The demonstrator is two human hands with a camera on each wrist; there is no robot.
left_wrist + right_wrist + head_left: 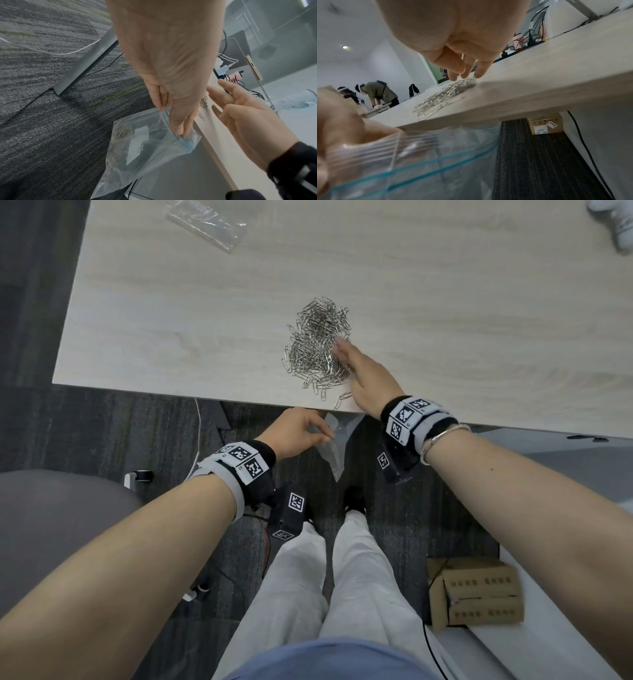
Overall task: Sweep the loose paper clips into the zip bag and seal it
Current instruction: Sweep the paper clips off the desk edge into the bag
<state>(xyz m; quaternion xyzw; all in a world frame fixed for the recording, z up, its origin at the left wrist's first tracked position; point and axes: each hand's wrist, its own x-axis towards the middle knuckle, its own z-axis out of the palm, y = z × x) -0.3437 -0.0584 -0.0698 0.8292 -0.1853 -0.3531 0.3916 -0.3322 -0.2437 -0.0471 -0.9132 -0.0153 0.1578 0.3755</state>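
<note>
A heap of silver paper clips (317,344) (443,94) lies near the front edge of the pale wooden table (445,320). My right hand (363,371) (465,70) rests on the heap's right side with fingers extended, touching the clips. Just below the table edge my left hand (301,429) (173,108) pinches the blue-striped rim of a clear zip bag (334,453) (145,148) (419,162). The bag hangs open under the edge. Some clips (120,129) sit inside it.
A second clear plastic bag (207,222) lies at the table's far left. A white object (613,220) is at the far right corner. Below are dark carpet, a grey chair (58,525), a cardboard box (476,594) and cables.
</note>
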